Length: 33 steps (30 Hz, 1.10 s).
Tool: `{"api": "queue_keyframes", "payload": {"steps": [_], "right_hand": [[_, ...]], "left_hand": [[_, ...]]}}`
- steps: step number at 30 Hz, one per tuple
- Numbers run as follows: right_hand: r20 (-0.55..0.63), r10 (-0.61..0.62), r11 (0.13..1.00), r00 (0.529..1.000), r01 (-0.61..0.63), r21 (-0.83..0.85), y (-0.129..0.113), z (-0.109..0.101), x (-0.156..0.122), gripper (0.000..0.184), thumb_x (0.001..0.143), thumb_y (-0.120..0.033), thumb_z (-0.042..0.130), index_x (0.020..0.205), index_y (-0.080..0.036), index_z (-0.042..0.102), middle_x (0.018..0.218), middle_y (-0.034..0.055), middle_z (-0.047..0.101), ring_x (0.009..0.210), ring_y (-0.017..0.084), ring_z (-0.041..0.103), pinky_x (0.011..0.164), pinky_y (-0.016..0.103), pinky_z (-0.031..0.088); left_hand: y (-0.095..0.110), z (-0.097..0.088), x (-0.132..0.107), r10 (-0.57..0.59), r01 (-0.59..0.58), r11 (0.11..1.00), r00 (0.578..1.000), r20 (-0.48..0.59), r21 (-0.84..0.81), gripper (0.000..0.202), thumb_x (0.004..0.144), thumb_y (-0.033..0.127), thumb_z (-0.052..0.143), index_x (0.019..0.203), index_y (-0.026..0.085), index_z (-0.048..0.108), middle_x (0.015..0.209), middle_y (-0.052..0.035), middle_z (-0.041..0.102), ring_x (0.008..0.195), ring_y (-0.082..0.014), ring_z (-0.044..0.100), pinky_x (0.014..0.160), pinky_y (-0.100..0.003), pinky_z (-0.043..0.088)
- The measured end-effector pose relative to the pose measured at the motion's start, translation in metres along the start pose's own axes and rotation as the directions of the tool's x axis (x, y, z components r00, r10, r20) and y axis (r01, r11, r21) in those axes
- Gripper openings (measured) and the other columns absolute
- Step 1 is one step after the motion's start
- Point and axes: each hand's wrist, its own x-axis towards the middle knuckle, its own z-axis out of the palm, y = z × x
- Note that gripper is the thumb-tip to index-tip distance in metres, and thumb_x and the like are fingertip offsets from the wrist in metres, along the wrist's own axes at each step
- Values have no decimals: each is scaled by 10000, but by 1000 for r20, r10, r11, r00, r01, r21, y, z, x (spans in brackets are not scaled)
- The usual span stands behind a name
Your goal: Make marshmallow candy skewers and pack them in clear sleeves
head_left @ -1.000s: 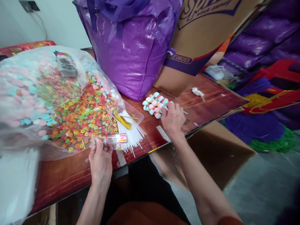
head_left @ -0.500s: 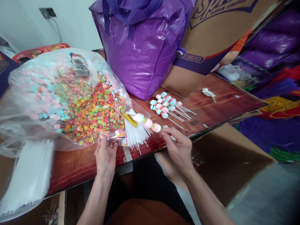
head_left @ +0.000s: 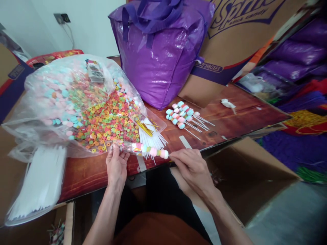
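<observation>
Between finger and thumb, my right hand [head_left: 191,168] pinches the stick end of a candy skewer [head_left: 153,151] strung with pink, white, green and blue pieces. The skewer's far end is at the mouth of a small clear printed wrapper [head_left: 125,146]; how deep it sits inside is hard to tell. My left hand [head_left: 117,163] holds that wrapper by its other end, thumb on top. Just beyond the skewer lie loose white sticks [head_left: 152,134] and gold twist ties [head_left: 143,126]. Several finished candy skewers [head_left: 182,114] rest in a group farther right.
A large clear bag [head_left: 63,81] of ring candies [head_left: 107,119] and pastel candies covers the table's left. White sticks [head_left: 38,183] in plastic hang over the front edge. Behind stand a purple bag [head_left: 158,61] and a cardboard box [head_left: 235,41]. An open carton [head_left: 240,177] sits below right.
The skewer has moved down and left, its tip now meeting the wrapper's mouth. My right hand followed it, while my left hand kept its hold. The view has shifted slightly.
</observation>
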Motion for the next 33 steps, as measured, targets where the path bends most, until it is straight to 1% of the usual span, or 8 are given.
{"api": "queue_keyframes", "payload": {"steps": [2, 6, 13, 17, 21, 25, 28, 33], "right_hand": [[47, 11, 999, 999, -13, 42, -2, 0, 1, 219, 996, -268, 537, 858, -231, 703, 752, 11, 721, 702, 162, 624, 704, 331, 375], [94, 23, 992, 995, -34, 120, -7, 9, -1, 222, 990, -251, 537, 847, -223, 704, 750, 13, 722, 686, 157, 621, 702, 325, 391], [115, 125, 948, 985, -153, 278, -21, 33, -4, 195, 967, -220, 548, 843, -215, 699, 749, 16, 677, 684, 149, 611, 677, 279, 441], [122, 173, 923, 977, -204, 326, -29, 40, -5, 210, 974, -201, 521, 850, -202, 690, 749, 18, 645, 667, 138, 595, 646, 254, 441], [116, 206, 924, 972, -232, 305, -36, 48, -8, 221, 967, -177, 507, 837, -195, 685, 751, 24, 641, 669, 138, 593, 656, 249, 439], [111, 234, 910, 966, -258, 324, -47, 65, -8, 252, 959, -172, 486, 795, -194, 676, 718, 19, 623, 659, 139, 580, 641, 244, 433], [118, 273, 876, 955, -298, 380, -52, 73, -5, 253, 945, -172, 491, 766, -194, 667, 724, 19, 639, 668, 143, 586, 648, 243, 438], [223, 318, 831, 922, -384, 404, -47, 62, -8, 227, 948, -229, 506, 793, -203, 670, 728, 8, 652, 667, 145, 584, 639, 240, 429]], "left_hand": [[0, -2, -1, 58, -61, 997, 996, 64, 38, 435, 591, 428, 901, 803, 178, 615, 765, 29, 676, 662, -104, 650, 668, -243, 510], [-3, -4, -5, 185, -209, 969, 968, 168, 135, 365, 696, 470, 827, 834, 177, 660, 837, -8, 690, 754, -135, 664, 716, -264, 539], [-17, -5, -12, 265, -303, 933, 944, 198, 194, 325, 751, 472, 781, 873, 184, 692, 873, -28, 698, 828, -159, 659, 803, -282, 544], [-15, -4, -15, 211, -239, 961, 960, 186, 140, 351, 758, 513, 764, 882, 196, 678, 911, -44, 712, 846, -173, 688, 795, -294, 554], [-13, -1, -18, 116, -146, 981, 969, 218, 126, 330, 748, 451, 796, 917, 197, 668, 933, -60, 723, 860, -174, 701, 804, -302, 552], [-20, 0, -22, 67, -100, 988, 963, 260, 116, 293, 769, 415, 787, 912, 191, 665, 934, -61, 727, 860, -168, 700, 826, -304, 548], [-24, -1, -22, 14, -40, 994, 970, 241, 104, 294, 778, 419, 778, 911, 188, 654, 912, -70, 733, 831, -181, 709, 808, -323, 556], [-16, -5, -12, -22, 13, 999, 982, 186, 52, 354, 745, 436, 804, 929, 181, 642, 908, -80, 740, 840, -208, 724, 818, -365, 561]]}}
